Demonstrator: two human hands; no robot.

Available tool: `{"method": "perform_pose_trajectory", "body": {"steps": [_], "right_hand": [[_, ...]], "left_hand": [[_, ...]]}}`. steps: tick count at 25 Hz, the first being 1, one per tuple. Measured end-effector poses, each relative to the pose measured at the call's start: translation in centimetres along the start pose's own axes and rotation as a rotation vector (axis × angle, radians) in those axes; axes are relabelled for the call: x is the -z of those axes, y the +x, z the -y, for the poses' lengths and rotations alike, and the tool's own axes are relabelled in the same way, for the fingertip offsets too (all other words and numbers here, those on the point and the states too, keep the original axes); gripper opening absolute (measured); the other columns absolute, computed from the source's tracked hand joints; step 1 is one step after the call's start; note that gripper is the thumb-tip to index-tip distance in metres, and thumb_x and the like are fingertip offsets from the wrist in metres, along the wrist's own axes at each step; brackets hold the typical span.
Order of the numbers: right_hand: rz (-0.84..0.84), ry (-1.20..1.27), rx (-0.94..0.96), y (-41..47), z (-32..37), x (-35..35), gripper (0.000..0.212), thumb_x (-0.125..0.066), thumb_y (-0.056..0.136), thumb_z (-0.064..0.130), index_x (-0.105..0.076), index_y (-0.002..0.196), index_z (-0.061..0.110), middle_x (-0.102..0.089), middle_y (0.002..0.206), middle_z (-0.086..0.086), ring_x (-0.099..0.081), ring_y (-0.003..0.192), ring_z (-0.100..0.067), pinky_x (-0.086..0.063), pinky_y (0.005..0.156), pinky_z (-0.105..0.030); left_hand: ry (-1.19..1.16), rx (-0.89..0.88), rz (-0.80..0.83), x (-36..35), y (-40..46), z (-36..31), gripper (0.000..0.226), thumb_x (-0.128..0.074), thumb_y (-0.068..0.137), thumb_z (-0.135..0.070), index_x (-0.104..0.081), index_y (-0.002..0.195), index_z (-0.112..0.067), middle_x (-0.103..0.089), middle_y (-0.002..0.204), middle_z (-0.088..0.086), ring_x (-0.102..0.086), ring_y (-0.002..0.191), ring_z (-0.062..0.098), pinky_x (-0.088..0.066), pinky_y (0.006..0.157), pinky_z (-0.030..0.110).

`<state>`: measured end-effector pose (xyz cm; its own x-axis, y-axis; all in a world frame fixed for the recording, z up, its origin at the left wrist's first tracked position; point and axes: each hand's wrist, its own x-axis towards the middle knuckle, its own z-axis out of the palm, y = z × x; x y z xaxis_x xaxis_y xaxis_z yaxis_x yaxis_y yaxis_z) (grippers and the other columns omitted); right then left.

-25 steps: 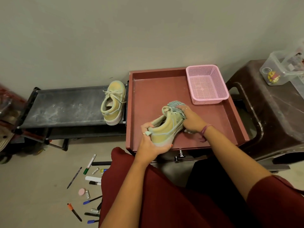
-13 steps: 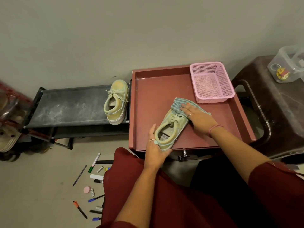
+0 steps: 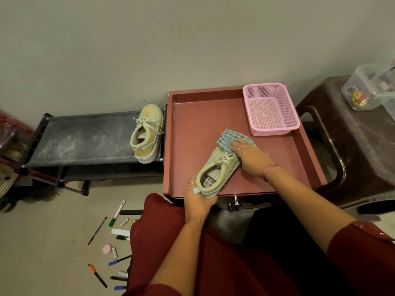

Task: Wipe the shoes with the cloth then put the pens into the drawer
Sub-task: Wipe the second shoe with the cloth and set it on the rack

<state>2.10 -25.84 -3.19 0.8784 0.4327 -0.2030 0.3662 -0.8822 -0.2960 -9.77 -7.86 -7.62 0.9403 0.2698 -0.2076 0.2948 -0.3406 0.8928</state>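
The sneaker (image 3: 217,171) you are wiping lies on its sole in the open red drawer (image 3: 192,116), heel toward you at 6 o'clock, toe pointing to about 1 o'clock. Your left hand (image 3: 197,199) cups the heel, fingers curled round it. Your right hand (image 3: 251,157) presses the striped blue cloth (image 3: 229,137) over the toe, fingers laid fairly flat on it rather than bunching it. Judging from this, you are mid-wipe on the toe cap: keep the heel pinned so the shoe does not skid on the drawer floor, and work the cloth in short strokes down both sides, turning to a fresh patch as it soils.

The second sneaker (image 3: 147,133) stands on the dusty black shoe rack (image 3: 85,137) at 9 o'clock, just beside the drawer wall. A pink mesh basket (image 3: 270,107) sits in the drawer's corner at 1 o'clock. The pens and markers (image 3: 116,212) lie scattered on the floor at 7 o'clock, not yet gathered.
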Motion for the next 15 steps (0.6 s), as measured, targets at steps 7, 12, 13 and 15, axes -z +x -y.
{"method": "perform_pose_trajectory", "body": {"steps": [7, 12, 13, 15], "right_hand": [[-0.287, 0.296, -0.285, 0.9, -0.3, 6.8, 0.044, -0.043, 0.085, -0.006, -0.062, 0.122, 0.009, -0.065, 0.117, -0.017, -0.057, 0.11, -0.03, -0.041, 0.087, -0.023], [0.141, 0.085, 0.038, 0.4, 3.5, 2.1, 0.048, -0.045, 0.086, -0.003, -0.049, 0.133, 0.008, -0.048, 0.139, -0.014, -0.042, 0.131, -0.029, -0.032, 0.109, -0.037], [0.207, 0.1, 0.114, 0.0, 4.5, 1.9, 0.05, -0.044, 0.085, -0.004, -0.05, 0.134, 0.009, -0.05, 0.138, -0.012, -0.043, 0.129, -0.028, -0.033, 0.107, -0.037], [0.297, 0.096, 0.271, -0.5, 5.6, 2.1, 0.058, -0.042, 0.084, -0.005, -0.047, 0.138, 0.014, -0.048, 0.142, -0.007, -0.042, 0.131, -0.024, -0.032, 0.108, -0.036]], "left_hand": [[0.204, -0.204, -0.023, -0.3, -0.2, -0.3, 0.07, -0.081, 0.07, -0.014, -0.049, 0.133, -0.015, -0.05, 0.131, 0.0, -0.047, 0.12, 0.017, -0.045, 0.099, 0.032], [0.268, -0.234, -0.048, -0.3, -0.4, -0.5, 0.067, -0.083, 0.071, -0.02, -0.051, 0.129, -0.014, -0.051, 0.126, 0.001, -0.047, 0.112, 0.021, -0.047, 0.092, 0.035], [0.285, -0.228, -0.049, -0.3, -0.3, -0.4, 0.063, -0.083, 0.07, -0.021, -0.052, 0.125, -0.014, -0.051, 0.121, 0.001, -0.048, 0.109, 0.021, -0.048, 0.089, 0.037], [0.338, -0.223, -0.048, -0.4, -0.1, -0.5, 0.055, -0.082, 0.071, -0.026, -0.053, 0.115, -0.013, -0.051, 0.112, 0.002, -0.047, 0.103, 0.022, -0.049, 0.083, 0.039]]}}
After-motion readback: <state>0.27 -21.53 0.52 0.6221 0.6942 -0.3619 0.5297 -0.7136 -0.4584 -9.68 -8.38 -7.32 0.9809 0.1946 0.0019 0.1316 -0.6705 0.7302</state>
